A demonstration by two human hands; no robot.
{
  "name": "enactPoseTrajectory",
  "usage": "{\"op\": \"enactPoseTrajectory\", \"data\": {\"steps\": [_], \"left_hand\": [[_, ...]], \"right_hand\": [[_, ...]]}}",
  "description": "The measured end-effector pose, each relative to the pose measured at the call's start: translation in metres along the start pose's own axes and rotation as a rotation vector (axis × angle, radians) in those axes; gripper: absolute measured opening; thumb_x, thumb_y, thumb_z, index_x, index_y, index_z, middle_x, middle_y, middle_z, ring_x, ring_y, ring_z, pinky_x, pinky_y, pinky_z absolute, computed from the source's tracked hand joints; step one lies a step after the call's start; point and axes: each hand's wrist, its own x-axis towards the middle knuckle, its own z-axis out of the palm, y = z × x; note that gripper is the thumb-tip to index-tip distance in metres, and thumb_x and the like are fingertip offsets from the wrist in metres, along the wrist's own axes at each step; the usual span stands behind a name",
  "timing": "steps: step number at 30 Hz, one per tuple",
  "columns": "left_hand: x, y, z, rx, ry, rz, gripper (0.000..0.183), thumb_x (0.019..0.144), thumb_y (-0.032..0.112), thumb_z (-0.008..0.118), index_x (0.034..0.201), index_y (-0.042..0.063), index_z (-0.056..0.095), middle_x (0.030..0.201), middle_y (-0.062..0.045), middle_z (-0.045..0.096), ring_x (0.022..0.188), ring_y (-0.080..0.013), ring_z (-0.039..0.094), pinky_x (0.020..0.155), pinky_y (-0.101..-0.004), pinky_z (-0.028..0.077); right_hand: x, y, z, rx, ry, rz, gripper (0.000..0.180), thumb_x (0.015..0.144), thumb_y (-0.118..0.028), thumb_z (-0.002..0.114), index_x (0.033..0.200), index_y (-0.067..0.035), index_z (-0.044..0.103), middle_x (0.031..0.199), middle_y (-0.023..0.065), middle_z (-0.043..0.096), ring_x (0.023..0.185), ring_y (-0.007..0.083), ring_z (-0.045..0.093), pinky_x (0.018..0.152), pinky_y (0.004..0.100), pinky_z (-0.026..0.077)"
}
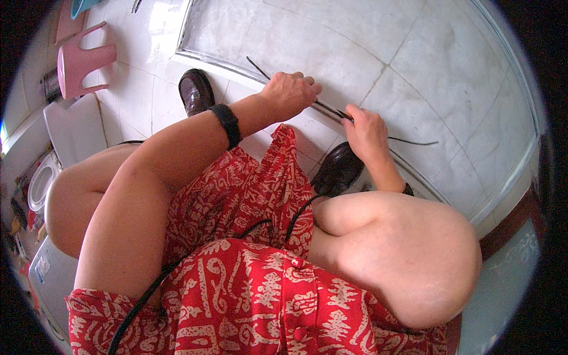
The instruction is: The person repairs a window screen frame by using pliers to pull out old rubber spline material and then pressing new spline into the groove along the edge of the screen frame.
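A large white-framed panel [222, 66] lies before me, with wrinkled see-through sheeting [346, 40] across it and tile lines showing through. Both hands are at its near edge. My left hand [290, 95] is closed around a thin dark flexible strip [256, 66], whose one end sticks out beyond the knuckles. Between thumb and fingers, my right hand [366, 131] pinches the dark strip [342, 114] a little farther along the frame. Another thin dark length [412, 141] emerges on the right hand's far side; the fingers hide whether it is the same piece.
Dark shoes [196, 91] stand on white floor tiles [133, 91] close to the frame. A pink plastic stool [84, 64] lies on its side at upper left, below a blue basin [82, 6]. A toilet [42, 182] is at left. A black cord [137, 306] crosses my red patterned clothing [248, 288].
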Motion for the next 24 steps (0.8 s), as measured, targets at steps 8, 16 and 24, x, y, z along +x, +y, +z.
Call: {"op": "enactPoseTrajectory", "data": {"steps": [8,16,24], "left_hand": [[-0.002,0.006,-0.011,-0.039,0.002,-0.037,0.023,0.096,0.028,0.059,0.106,0.007,0.062,0.103,-0.009,0.067,0.099,-0.0258,0.067,0.076,-0.039,0.059],[-0.006,-0.001,-0.002,-0.047,0.091,0.034,0.024,0.096,0.033,0.059,0.106,0.011,0.058,0.1,-0.007,0.063,0.097,-0.0261,0.065,0.073,-0.041,0.058],[-0.007,0.003,-0.001,-0.058,0.06,0.029,0.024,0.096,0.033,0.057,0.107,0.012,0.06,0.099,-0.008,0.062,0.097,-0.0276,0.065,0.073,-0.0426,0.058]], "right_hand": [[0.006,-0.021,-0.01,-0.499,-0.046,-0.317,0.003,0.084,-0.008,0.059,0.081,-0.006,0.06,0.072,0.0148,0.068,0.067,0.0272,0.071,0.058,0.0376,0.058],[0.004,-0.011,-0.009,-0.474,-0.038,-0.433,0.004,0.083,-0.008,0.059,0.08,-0.007,0.062,0.071,0.0118,0.067,0.065,0.026,0.071,0.056,0.0355,0.058],[0.01,-0.01,-0.005,-0.483,-0.1,-0.382,0.008,0.086,-0.009,0.057,0.086,-0.003,0.062,0.079,0.0168,0.067,0.065,0.0288,0.07,0.056,0.0385,0.057]]}}
